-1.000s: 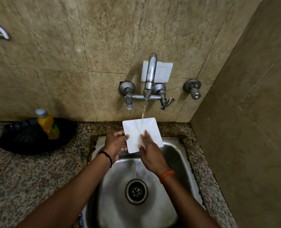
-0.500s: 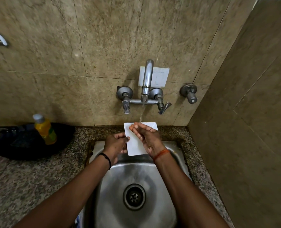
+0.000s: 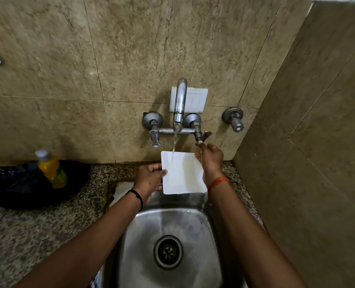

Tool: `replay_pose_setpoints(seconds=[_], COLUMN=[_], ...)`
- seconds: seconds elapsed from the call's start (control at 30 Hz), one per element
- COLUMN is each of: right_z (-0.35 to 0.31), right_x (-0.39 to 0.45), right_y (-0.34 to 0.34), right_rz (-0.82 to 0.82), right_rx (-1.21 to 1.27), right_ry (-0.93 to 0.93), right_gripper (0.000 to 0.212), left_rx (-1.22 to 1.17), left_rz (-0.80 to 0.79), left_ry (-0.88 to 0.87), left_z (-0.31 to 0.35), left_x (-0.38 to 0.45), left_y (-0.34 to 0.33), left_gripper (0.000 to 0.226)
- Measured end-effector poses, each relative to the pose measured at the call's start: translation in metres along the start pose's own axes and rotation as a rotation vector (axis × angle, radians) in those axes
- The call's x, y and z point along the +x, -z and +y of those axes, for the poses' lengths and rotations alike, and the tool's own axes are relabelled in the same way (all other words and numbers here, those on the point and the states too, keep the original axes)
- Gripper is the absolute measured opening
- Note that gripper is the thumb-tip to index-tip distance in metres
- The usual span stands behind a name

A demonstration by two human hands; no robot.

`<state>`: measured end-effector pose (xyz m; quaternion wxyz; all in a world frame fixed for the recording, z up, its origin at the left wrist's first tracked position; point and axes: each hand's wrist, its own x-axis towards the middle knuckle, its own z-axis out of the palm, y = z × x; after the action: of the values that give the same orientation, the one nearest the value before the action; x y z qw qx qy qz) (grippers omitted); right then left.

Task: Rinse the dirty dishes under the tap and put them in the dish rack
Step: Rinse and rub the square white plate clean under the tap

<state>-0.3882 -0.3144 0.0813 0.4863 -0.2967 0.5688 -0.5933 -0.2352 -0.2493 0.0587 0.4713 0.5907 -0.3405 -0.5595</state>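
Observation:
A white square plate [image 3: 181, 173] is held over the steel sink [image 3: 168, 229], under the running tap [image 3: 178, 104]. Water falls on its upper edge. My left hand [image 3: 149, 177] grips the plate's left edge. My right hand [image 3: 210, 156] is off the plate at its upper right corner, fingers reaching up to the right tap handle [image 3: 202, 137], fingertips touching it. The dish rack is not in view.
A yellow bottle [image 3: 52, 168] stands in a black pan or cloth [image 3: 27, 188] on the granite counter [image 3: 37, 225] at the left. A second wall valve [image 3: 233, 119] sits right of the tap. A tiled side wall closes in on the right.
My right hand left the plate's face and rose to the right tap handle. The left hand keeps the plate under the stream.

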Motion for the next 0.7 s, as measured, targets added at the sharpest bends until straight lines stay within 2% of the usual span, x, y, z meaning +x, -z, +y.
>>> replay_pose_setpoints(seconds=[0.07, 0.3, 0.33, 0.4, 0.53, 0.7], right_z=[-0.007, -0.005, -0.007, -0.015, -0.024, -0.029], right_x=[0.006, 0.026, 0.023, 0.015, 0.007, -0.001], right_y=[-0.004, -0.005, -0.005, -0.007, -0.005, -0.012], right_rz=[-0.023, -0.031, -0.036, -0.072, -0.253, -0.214], right_rx=[-0.157, -0.525, -0.481, -0.218, 0.259, 0.468], right_ry=[0.052, 0.184, 0.174, 0.032, -0.251, -0.384], right_gripper=[0.012, 0.035, 0.033, 0.023, 0.033, 0.029], left_rx=[-0.002, -0.017, -0.018, -0.024, -0.025, -0.028], left_rz=[-0.001, 0.004, 0.005, 0.008, 0.016, 0.035], left_ry=[0.006, 0.006, 0.006, 0.01, 0.027, 0.044], left_z=[0.001, 0.002, 0.002, -0.001, -0.006, -0.008], left_x=[0.0, -0.001, -0.002, -0.002, -0.002, -0.005], left_y=[-0.001, 0.001, 0.002, 0.004, 0.007, 0.01], left_gripper=[0.023, 0.023, 0.023, 0.024, 0.027, 0.023])
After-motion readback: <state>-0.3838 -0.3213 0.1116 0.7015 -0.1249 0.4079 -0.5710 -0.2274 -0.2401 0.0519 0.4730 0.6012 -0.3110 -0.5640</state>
